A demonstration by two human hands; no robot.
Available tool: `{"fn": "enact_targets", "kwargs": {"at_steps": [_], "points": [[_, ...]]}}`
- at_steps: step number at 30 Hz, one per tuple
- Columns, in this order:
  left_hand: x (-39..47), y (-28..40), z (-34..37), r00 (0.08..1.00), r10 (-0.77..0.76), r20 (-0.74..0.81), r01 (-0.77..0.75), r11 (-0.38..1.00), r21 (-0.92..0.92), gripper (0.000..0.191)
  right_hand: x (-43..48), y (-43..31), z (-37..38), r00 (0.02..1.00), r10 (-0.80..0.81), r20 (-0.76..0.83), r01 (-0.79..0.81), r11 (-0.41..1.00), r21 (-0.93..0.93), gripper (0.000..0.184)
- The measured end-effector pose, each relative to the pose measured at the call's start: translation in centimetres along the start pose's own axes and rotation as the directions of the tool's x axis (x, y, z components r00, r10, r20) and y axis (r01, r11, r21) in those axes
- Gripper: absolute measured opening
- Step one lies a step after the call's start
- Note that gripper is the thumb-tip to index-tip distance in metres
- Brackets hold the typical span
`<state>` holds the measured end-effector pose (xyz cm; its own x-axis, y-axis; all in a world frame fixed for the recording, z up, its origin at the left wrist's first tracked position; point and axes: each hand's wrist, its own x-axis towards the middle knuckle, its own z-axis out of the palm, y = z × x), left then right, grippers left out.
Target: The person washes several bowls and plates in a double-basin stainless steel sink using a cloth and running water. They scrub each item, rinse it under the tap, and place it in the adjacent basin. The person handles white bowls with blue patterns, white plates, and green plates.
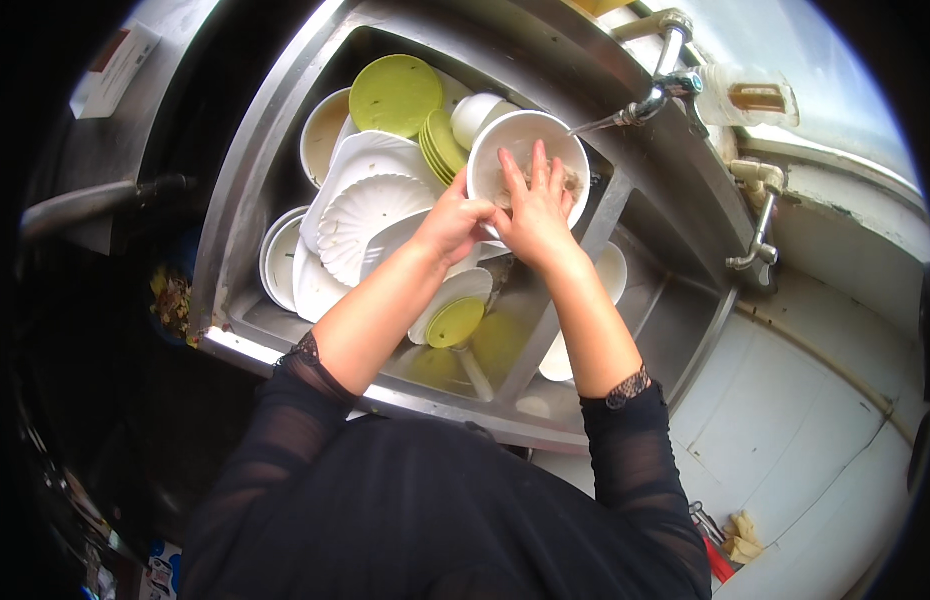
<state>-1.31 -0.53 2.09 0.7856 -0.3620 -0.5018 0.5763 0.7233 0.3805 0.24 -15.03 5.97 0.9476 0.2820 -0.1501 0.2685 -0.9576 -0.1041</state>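
A deep white bowl is tilted toward me over the left basin of a steel sink. My left hand grips its near left rim, the thumb pointing at the right wrist. Inside the bowl is my right hand, fingers spread over a greyish-brown wad, perhaps a cloth, and pressing it to the wall. The palm hides most of the wad. Just above the bowl's far right rim is the thin spout of a metal tap; whether water runs is not clear.
Stacked dishes fill the left basin: a green plate, smaller green plates, a fluted white dish and white bowls. Low in this basin lies a small green dish. A divider separates the right basin, which a second tap overlooks.
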Motion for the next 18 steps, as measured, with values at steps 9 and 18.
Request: {"fn": "enact_targets", "kwargs": {"at_steps": [9, 18], "points": [[0.3, 0.4, -0.3, 0.999, -0.031, 0.014, 0.032, 0.998, -0.061, 0.069, 3.2, 0.6, -0.2, 0.999, -0.039, 0.008, 0.036, 0.959, 0.282, 0.042], [-0.2, 1.3, 0.4, 0.997, -0.068, 0.030, 0.064, 0.992, 0.106, 0.072, 6.8, 0.0, -2.7, 0.747, -0.620, -0.238, 0.619, 0.780, -0.090, 0.027]]}}
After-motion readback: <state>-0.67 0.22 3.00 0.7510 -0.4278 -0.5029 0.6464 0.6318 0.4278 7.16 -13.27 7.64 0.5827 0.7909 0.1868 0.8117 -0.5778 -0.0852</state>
